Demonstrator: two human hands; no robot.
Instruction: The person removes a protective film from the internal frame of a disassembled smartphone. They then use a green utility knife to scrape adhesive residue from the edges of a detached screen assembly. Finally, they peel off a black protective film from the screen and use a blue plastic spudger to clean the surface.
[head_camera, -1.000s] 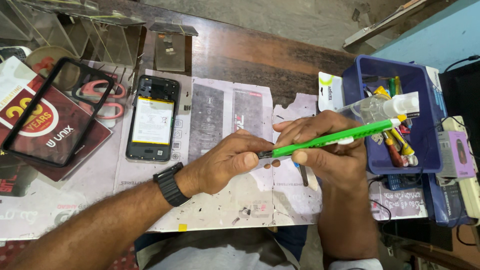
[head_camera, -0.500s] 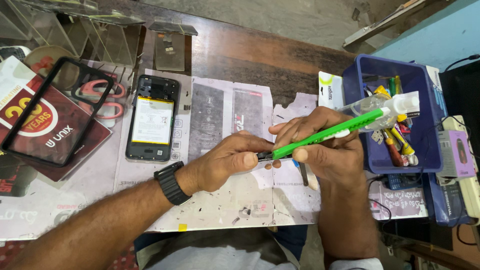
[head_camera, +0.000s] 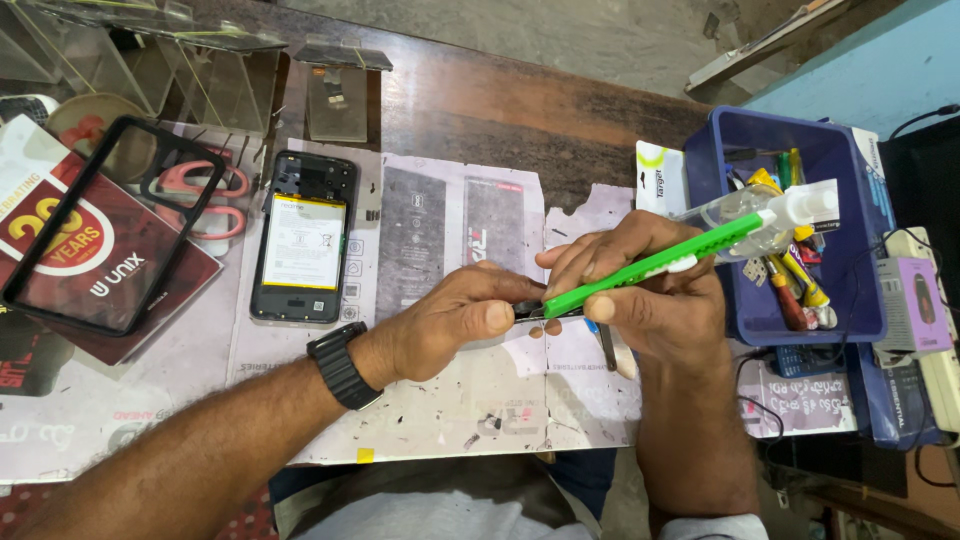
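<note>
Slanting green cutter (head_camera: 655, 263) sits within right hand (head_camera: 660, 300) grip.

Just one head cam here, looking steeply down at the bench (head_camera: 480, 110) from close up. The far edge sits up top, the person's lap at the bottom.

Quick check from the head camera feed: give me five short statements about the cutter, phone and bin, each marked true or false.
1. The right hand grips a green utility cutter. True.
2. The left hand pinches the cutter's blade end. True.
3. The opened phone lies inside the blue bin. False: it lies on the table, left of the hands.
4. The left wrist is bare. False: it wears a black watch.
5. The bin holds tools. True.
</note>
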